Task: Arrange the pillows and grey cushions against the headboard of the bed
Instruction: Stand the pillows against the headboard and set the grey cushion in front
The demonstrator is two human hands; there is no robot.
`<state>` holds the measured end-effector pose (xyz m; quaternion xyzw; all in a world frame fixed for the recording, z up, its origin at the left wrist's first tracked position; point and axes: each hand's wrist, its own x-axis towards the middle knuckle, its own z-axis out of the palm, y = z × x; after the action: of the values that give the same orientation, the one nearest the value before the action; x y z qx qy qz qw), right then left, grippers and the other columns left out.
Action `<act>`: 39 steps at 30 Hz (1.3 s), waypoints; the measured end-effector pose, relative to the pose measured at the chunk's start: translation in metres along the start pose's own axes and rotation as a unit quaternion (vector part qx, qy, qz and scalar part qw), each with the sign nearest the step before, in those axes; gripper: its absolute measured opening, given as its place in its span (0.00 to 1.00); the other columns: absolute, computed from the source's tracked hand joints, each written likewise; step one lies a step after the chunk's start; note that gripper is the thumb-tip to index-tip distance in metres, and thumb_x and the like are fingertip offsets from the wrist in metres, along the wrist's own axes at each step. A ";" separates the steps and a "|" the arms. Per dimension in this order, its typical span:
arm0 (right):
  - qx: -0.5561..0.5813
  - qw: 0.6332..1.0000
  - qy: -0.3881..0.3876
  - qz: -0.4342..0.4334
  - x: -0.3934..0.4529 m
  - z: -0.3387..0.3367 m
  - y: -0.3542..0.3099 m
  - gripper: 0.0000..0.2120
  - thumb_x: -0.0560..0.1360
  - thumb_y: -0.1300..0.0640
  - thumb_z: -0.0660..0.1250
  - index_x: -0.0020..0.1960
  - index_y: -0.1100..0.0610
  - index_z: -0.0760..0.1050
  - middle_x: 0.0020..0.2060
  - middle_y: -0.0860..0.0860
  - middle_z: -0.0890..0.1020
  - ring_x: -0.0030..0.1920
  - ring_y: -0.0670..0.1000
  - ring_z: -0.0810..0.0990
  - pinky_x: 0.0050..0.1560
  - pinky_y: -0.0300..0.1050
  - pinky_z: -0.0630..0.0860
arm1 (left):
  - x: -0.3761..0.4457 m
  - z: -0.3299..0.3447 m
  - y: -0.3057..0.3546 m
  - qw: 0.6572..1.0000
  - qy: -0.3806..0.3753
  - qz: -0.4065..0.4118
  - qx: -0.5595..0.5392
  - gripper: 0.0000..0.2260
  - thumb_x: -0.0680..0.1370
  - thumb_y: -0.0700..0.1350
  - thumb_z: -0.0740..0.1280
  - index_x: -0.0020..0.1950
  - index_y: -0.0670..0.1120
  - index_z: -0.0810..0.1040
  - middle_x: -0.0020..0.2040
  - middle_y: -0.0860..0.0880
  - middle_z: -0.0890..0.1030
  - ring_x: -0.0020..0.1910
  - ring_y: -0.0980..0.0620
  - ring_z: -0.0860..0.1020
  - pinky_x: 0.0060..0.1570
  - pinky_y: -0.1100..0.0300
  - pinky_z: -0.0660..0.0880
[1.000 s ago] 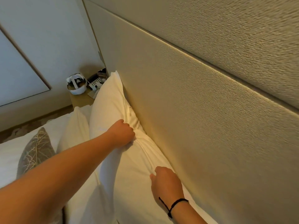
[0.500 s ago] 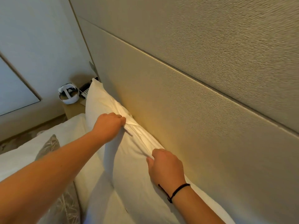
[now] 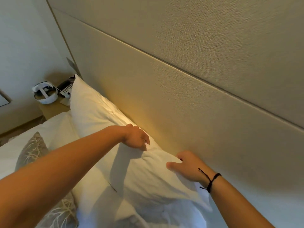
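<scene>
Left hand (image 3: 136, 137) has its fingers curled, pinching the top edge of the plump white fabric pillow (image 3: 98, 116); right hand (image 3: 189, 167) grips that same edge nearer me, fingers hooked over it. Pillow stands on its long edge, touching the beige textured headboard (image 3: 181, 104), long axis along it. A grey patterned cushion (image 3: 31, 150) lies on the bed's left side, both arms outstretched.

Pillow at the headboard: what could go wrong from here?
1. Both hands, left hand and right hand, sit only on the pillow's top edge; it may sag or tip forward when released.
2. Its far corner nears the remote on the bedside table; a shove could knock it.
</scene>
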<state>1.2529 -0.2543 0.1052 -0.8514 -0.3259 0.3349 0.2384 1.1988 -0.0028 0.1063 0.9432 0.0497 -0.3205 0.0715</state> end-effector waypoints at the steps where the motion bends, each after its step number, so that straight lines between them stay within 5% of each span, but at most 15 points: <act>1: 0.008 1.000 0.021 -0.013 -0.007 -0.005 0.002 0.18 0.72 0.45 0.70 0.35 0.54 0.66 0.32 0.50 0.68 0.32 0.50 0.65 0.33 0.44 0.62 | -0.001 -0.002 0.003 1.000 0.017 0.008 0.009 0.20 0.77 0.61 0.62 0.67 0.58 0.74 0.67 0.51 0.76 0.68 0.45 0.69 0.69 0.46 0.59; 6: 0.029 0.997 0.067 -0.025 -0.043 -0.029 0.017 0.15 0.72 0.44 0.71 0.36 0.52 0.71 0.28 0.44 0.71 0.28 0.43 0.67 0.30 0.38 0.65 | -0.009 -0.022 -0.001 0.971 0.229 0.035 -0.052 0.12 0.78 0.57 0.67 0.54 0.51 0.81 0.52 0.51 0.82 0.48 0.50 0.75 0.51 0.54 0.67; 11: -0.003 0.987 0.156 -0.035 -0.071 -0.025 0.028 0.09 0.75 0.47 0.68 0.39 0.49 0.73 0.28 0.46 0.75 0.27 0.44 0.70 0.30 0.40 0.68 | -0.011 -0.025 0.001 0.963 0.265 0.024 -0.047 0.09 0.79 0.53 0.66 0.54 0.51 0.82 0.52 0.50 0.82 0.48 0.49 0.77 0.48 0.54 0.74; 15: -0.201 0.946 0.255 -0.018 -0.081 -0.009 0.038 0.10 0.80 0.50 0.61 0.40 0.51 0.67 0.26 0.46 0.72 0.28 0.48 0.71 0.28 0.43 0.63 | -0.003 -0.017 0.015 0.947 0.313 0.025 -0.063 0.06 0.79 0.47 0.66 0.51 0.49 0.81 0.49 0.48 0.83 0.47 0.46 0.79 0.45 0.53 0.76; 20: -0.314 0.922 0.227 0.016 -0.071 0.012 0.060 0.10 0.81 0.54 0.57 0.42 0.51 0.60 0.24 0.47 0.64 0.27 0.53 0.72 0.27 0.44 0.62 | 0.008 -0.001 0.038 0.931 0.358 0.021 -0.072 0.09 0.79 0.44 0.61 0.51 0.48 0.82 0.49 0.47 0.81 0.47 0.44 0.79 0.45 0.51 0.77; 27: -0.336 0.926 0.170 0.036 -0.050 0.020 0.046 0.11 0.77 0.57 0.58 0.46 0.47 0.55 0.30 0.47 0.68 0.31 0.51 0.72 0.28 0.43 0.64 | 0.009 0.014 0.028 0.915 0.399 0.026 -0.063 0.09 0.81 0.45 0.61 0.53 0.47 0.81 0.48 0.47 0.81 0.48 0.47 0.77 0.43 0.55 0.74; 31: -0.288 0.933 0.203 -0.067 -0.027 0.017 0.004 0.05 0.78 0.46 0.59 0.47 0.46 0.69 0.44 0.44 0.70 0.42 0.48 0.73 0.41 0.42 0.74 | 0.006 0.009 0.019 0.912 0.398 0.052 -0.088 0.08 0.81 0.46 0.63 0.54 0.48 0.81 0.50 0.48 0.81 0.48 0.49 0.77 0.46 0.55 0.76; 35: -0.136 0.967 0.174 -0.127 0.032 0.017 -0.049 0.05 0.76 0.49 0.64 0.51 0.48 0.74 0.53 0.44 0.72 0.50 0.50 0.75 0.50 0.45 0.74 | 0.003 0.008 0.009 0.911 0.397 0.074 -0.079 0.06 0.79 0.45 0.64 0.50 0.48 0.80 0.46 0.49 0.80 0.46 0.50 0.76 0.41 0.56 0.72; 39: 0.105 0.985 0.109 -0.083 0.089 0.018 -0.086 0.08 0.72 0.60 0.68 0.36 0.51 0.73 0.43 0.51 0.80 0.44 0.55 0.78 0.46 0.50 0.76 | 0.000 0.003 -0.020 0.921 0.377 0.080 0.056 0.05 0.75 0.45 0.63 0.47 0.50 0.78 0.44 0.50 0.81 0.46 0.47 0.76 0.41 0.55 0.69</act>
<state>1.2560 -0.1291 0.1101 -0.8233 -0.3302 0.2512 0.3873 1.1938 0.0162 0.1020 0.9976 -0.0203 0.0629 0.0200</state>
